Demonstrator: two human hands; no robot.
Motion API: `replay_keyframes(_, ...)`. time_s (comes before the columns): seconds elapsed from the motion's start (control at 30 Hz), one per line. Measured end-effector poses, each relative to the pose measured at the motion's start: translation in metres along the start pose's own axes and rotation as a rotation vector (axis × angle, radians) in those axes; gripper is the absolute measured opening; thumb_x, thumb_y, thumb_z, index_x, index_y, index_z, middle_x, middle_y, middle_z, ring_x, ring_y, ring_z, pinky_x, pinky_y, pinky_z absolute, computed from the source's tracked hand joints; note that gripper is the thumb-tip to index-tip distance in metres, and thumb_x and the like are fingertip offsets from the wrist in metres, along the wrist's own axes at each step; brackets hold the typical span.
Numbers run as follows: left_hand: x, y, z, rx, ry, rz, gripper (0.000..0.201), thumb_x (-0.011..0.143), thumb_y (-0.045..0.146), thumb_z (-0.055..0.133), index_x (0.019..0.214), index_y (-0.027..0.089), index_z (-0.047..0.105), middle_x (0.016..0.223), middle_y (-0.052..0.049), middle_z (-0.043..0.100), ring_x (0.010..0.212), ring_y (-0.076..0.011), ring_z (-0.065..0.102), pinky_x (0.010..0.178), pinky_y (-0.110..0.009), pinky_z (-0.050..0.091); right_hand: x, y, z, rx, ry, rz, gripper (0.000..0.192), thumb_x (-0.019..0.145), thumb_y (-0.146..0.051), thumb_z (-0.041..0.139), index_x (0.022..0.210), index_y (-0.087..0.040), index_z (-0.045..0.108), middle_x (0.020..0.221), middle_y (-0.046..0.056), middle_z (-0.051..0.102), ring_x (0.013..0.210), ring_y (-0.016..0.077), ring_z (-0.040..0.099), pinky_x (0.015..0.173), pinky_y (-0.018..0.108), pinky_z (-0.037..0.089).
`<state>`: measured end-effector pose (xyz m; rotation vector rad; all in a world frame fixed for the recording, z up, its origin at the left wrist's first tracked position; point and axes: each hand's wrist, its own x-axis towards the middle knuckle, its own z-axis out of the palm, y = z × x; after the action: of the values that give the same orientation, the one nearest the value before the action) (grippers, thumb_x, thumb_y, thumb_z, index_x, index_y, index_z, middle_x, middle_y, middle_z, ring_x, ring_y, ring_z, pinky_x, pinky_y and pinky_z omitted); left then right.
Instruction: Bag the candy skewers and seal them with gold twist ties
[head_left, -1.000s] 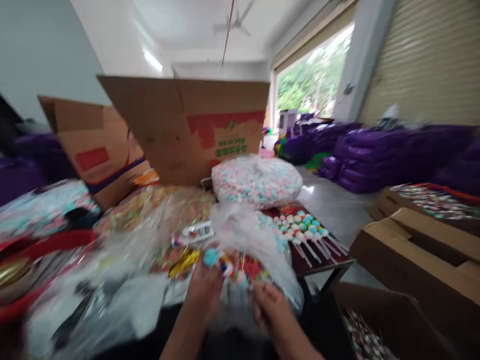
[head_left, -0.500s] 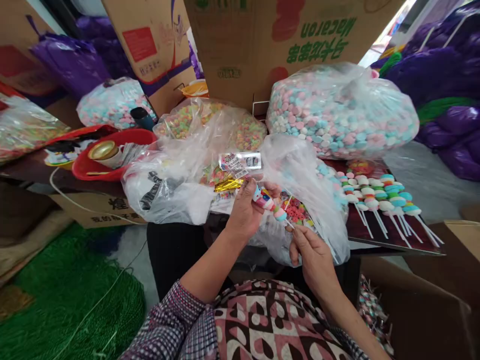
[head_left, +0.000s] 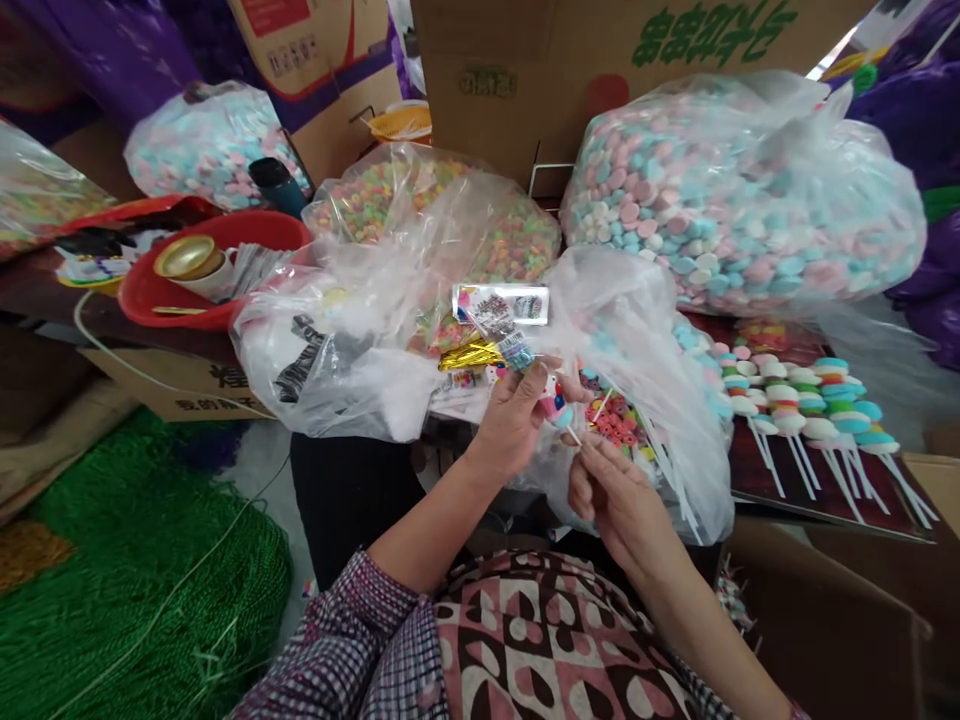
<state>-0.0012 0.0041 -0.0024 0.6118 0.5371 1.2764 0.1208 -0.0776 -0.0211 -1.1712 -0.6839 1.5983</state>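
Between my two hands, above the table's front edge, is a marshmallow skewer (head_left: pixel 553 403) with a printed wrapper around its upper part. My left hand (head_left: pixel 504 428) is closed around the wrapped upper part, and its fingers hide much of it. A pale blue piece shows at the lower end. Lower right, my right hand (head_left: pixel 616 490) pinches the white stick (head_left: pixel 573 434) below the candy. Just beyond my left hand lie gold twist ties (head_left: pixel 469 355) and flat printed wrappers (head_left: pixel 517 303). Red gummy rings (head_left: pixel 613 420) sit in an open plastic bag beside my right hand.
Assembled marshmallow skewers (head_left: pixel 810 400) lie in rows at the right. Behind stand a large bag of pastel marshmallows (head_left: pixel 720 200), bags of coloured gummies (head_left: pixel 517 235) and a cardboard box (head_left: pixel 517 120). A red basin (head_left: pixel 135 290) is at the left, green netting (head_left: pixel 150 580) below.
The view has tilted down and moved closer. Less bare candy shows below the wrapper, and my right hand is nearer my left along the stick.
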Motion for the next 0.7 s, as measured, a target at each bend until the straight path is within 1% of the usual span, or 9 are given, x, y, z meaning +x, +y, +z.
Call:
replay_keyframes(0.1, 0.003, 0.003, -0.005, -0.019, 0.008, 0.002, 0.036, 0.076, 0.051, 0.078, 0.093, 0.021, 0.067, 0.073, 0.001, 0.069, 0.074, -0.0145, 0.068, 0.066, -0.027, 0.048, 0.002, 0.001, -0.005, -0.332, 0.195, -0.265, 0.033, 0.081, -0.049, 0.073, 0.096, -0.02, 0.066, 0.056, -0.006, 0.058, 0.048, 0.009, 0.05, 0.049, 0.022, 0.039)
replay_keyframes(0.17, 0.003, 0.001, -0.005, 0.0, 0.012, -0.004, 0.037, 0.075, 0.052, 0.079, 0.091, 0.02, 0.068, 0.073, 0.001, 0.069, 0.074, -0.0141, 0.067, 0.068, -0.027, 0.047, 0.003, 0.002, -0.006, -0.432, 0.262, -0.343, 0.032, 0.082, -0.049, 0.072, 0.094, -0.02, 0.067, 0.055, -0.005, 0.059, 0.048, 0.0097, 0.051, 0.05, 0.023, 0.041)
replay_keyframes(0.23, 0.001, -0.002, -0.003, 0.026, 0.038, -0.02, 0.039, 0.072, 0.052, 0.08, 0.089, 0.02, 0.068, 0.072, 0.001, 0.068, 0.074, -0.0132, 0.065, 0.073, -0.028, 0.048, 0.004, 0.0, -0.003, -0.318, 0.199, -0.258, 0.032, 0.085, -0.05, 0.069, 0.092, -0.02, 0.066, 0.048, -0.007, 0.054, 0.041, 0.0084, 0.045, 0.045, 0.022, 0.036)
replay_keyframes(0.3, -0.001, -0.006, -0.002, 0.043, 0.068, -0.048, 0.039, 0.07, 0.052, 0.082, 0.086, 0.019, 0.069, 0.07, 0.002, 0.067, 0.071, -0.0115, 0.063, 0.073, -0.026, 0.047, 0.005, -0.003, 0.003, -0.104, 0.065, -0.096, 0.031, 0.086, -0.05, 0.068, 0.088, -0.02, 0.063, 0.041, -0.01, 0.044, 0.033, 0.0064, 0.034, 0.039, 0.021, 0.028)
replay_keyframes(0.4, -0.003, -0.003, -0.002, 0.058, 0.035, -0.093, 0.04, 0.066, 0.051, 0.085, 0.082, 0.018, 0.069, 0.071, 0.001, 0.067, 0.07, -0.0108, 0.062, 0.072, -0.025, 0.047, 0.005, -0.006, 0.009, 0.089, -0.059, 0.036, 0.03, 0.084, -0.048, 0.07, 0.084, -0.02, 0.061, 0.038, -0.012, 0.036, 0.03, 0.0047, 0.026, 0.036, 0.02, 0.023)
replay_keyframes(0.5, -0.001, 0.007, -0.005, 0.022, -0.056, -0.118, 0.05, 0.065, 0.056, 0.084, 0.097, 0.021, 0.069, 0.086, -0.003, 0.072, 0.085, -0.0168, 0.069, 0.08, -0.03, 0.051, 0.004, -0.005, 0.008, 0.097, -0.07, 0.023, 0.032, 0.083, -0.049, 0.072, 0.084, -0.019, 0.062, 0.038, -0.012, 0.038, 0.03, 0.0049, 0.028, 0.036, 0.019, 0.024)
replay_keyframes(0.57, 0.001, 0.014, -0.008, -0.027, -0.068, -0.08, 0.052, 0.069, 0.059, 0.08, 0.105, 0.023, 0.067, 0.092, -0.003, 0.073, 0.094, -0.0197, 0.07, 0.086, -0.035, 0.052, 0.004, -0.003, 0.007, 0.058, -0.05, 0.001, 0.034, 0.082, -0.051, 0.072, 0.084, -0.019, 0.063, 0.038, -0.011, 0.041, 0.03, 0.0052, 0.03, 0.036, 0.019, 0.024)
replay_keyframes(0.63, 0.003, 0.015, -0.008, -0.056, -0.023, -0.032, 0.041, 0.076, 0.055, 0.076, 0.102, 0.024, 0.067, 0.081, 0.0, 0.071, 0.095, -0.0192, 0.071, 0.089, -0.036, 0.052, 0.004, 0.0, 0.007, -0.001, -0.025, -0.017, 0.035, 0.083, -0.053, 0.071, 0.084, -0.019, 0.063, 0.038, -0.01, 0.043, 0.031, 0.0058, 0.033, 0.036, 0.019, 0.024)
replay_keyframes(0.7, 0.003, 0.012, -0.006, -0.044, 0.034, -0.029, 0.029, 0.082, 0.049, 0.073, 0.094, 0.023, 0.066, 0.066, 0.003, 0.064, 0.091, -0.0187, 0.071, 0.086, -0.034, 0.053, 0.005, 0.002, 0.01, -0.061, -0.007, -0.037, 0.036, 0.085, -0.055, 0.068, 0.084, -0.019, 0.061, 0.039, -0.009, 0.045, 0.032, 0.0063, 0.035, 0.036, 0.019, 0.024)
